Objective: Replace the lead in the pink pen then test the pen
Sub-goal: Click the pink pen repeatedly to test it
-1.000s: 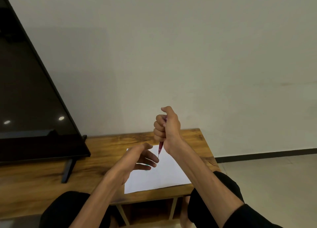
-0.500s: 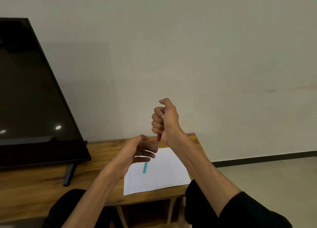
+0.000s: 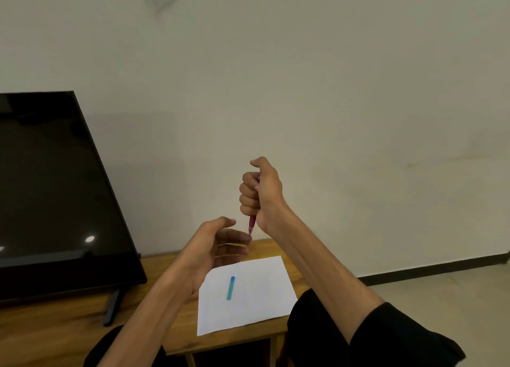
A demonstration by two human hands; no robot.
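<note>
My right hand (image 3: 262,191) is closed in a fist around the pink pen (image 3: 252,225), held upright above the table with its tip pointing down and my thumb at its top end. My left hand (image 3: 218,246) hovers just below and left of the tip, palm turned up, fingers loosely spread and reaching to the tip; I cannot tell whether it pinches a lead. A white sheet of paper (image 3: 256,297) lies on the wooden table (image 3: 55,330), with a small teal lead case (image 3: 230,288) resting on it.
A large black TV screen (image 3: 55,195) on a stand fills the table's left side. A plain wall rises behind the table. Tiled floor (image 3: 441,297) lies to the right. My knees in black clothing sit at the table's front edge.
The view has tilted upward, so the hands and table sit lower in frame. My left hand shifted off the paper, uncovering the teal case. My right fist still grips the pen.
</note>
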